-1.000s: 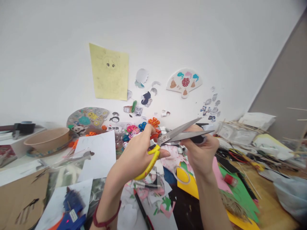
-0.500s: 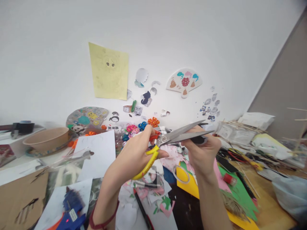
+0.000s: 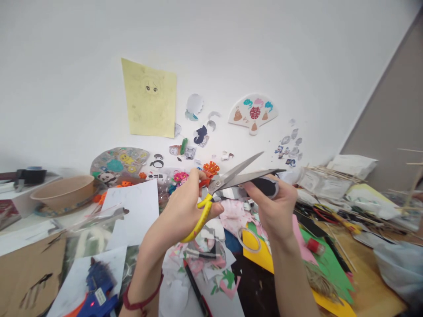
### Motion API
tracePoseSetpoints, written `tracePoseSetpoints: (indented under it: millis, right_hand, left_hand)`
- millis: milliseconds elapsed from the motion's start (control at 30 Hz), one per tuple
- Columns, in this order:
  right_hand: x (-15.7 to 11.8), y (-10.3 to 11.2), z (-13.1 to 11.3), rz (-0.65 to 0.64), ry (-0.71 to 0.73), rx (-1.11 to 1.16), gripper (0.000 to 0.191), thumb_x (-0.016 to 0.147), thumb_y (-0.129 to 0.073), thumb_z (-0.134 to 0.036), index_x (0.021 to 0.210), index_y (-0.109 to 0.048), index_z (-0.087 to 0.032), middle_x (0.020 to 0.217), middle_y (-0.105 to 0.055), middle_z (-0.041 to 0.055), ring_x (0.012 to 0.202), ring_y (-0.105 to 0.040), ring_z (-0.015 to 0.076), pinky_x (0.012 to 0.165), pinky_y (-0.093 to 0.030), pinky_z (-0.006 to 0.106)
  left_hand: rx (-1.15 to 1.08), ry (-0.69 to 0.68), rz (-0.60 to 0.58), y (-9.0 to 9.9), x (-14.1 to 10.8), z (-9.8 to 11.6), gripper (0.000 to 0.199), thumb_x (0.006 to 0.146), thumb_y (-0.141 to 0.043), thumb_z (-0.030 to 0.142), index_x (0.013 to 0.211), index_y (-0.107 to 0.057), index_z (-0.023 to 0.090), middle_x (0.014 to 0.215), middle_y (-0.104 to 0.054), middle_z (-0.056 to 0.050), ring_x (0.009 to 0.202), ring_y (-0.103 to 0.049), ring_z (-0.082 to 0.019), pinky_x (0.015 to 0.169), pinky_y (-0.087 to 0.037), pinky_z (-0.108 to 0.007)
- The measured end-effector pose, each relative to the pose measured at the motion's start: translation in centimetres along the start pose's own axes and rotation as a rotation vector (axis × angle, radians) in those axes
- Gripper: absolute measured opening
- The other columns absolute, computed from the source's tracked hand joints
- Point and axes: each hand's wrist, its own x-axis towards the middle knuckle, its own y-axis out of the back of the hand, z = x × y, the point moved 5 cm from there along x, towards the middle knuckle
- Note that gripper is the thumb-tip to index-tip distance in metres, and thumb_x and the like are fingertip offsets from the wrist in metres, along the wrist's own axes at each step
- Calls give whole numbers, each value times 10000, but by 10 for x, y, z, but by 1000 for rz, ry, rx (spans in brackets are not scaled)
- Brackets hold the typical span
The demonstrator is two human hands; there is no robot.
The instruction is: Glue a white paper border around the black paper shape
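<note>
My left hand (image 3: 185, 200) is closed round the yellow and red handles of a pair of scissors (image 3: 228, 179). Their blades stand apart and point up to the right, the lower one along the top of a small black cutout piece (image 3: 264, 187). My right hand (image 3: 279, 204) pinches that black piece, which has a pale edge, between thumb and fingers. Beneath both hands lie paper scraps (image 3: 211, 264), pink spotted cloth (image 3: 233, 213) and a roll of clear tape (image 3: 249, 240).
A blue glue gun (image 3: 101, 286) lies at the front left on white paper, near a tan bowl (image 3: 62, 191). A black and red pen (image 3: 196, 286) rests in the middle. Green sheets (image 3: 333, 259), twine (image 3: 322, 279) and a red-capped item (image 3: 315, 246) are at right.
The scissor blades have spread wider, and the scissors have shifted slightly left. My right hand has moved a little left and turned, showing more of the black piece.
</note>
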Motion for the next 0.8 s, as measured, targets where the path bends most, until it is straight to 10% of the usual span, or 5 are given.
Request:
tracePoseSetpoints:
  millis: [800]
  right_hand:
    - [2, -4, -7, 2, 163, 19, 157, 754, -737, -61, 765, -731, -218, 746, -694, -35, 704, -624, 129, 660, -494, 251]
  left_hand:
    - [24, -24, -108, -10, 2, 6, 325, 827, -563, 392, 1068, -398, 249, 732, -564, 15, 643, -523, -213, 621, -365, -331]
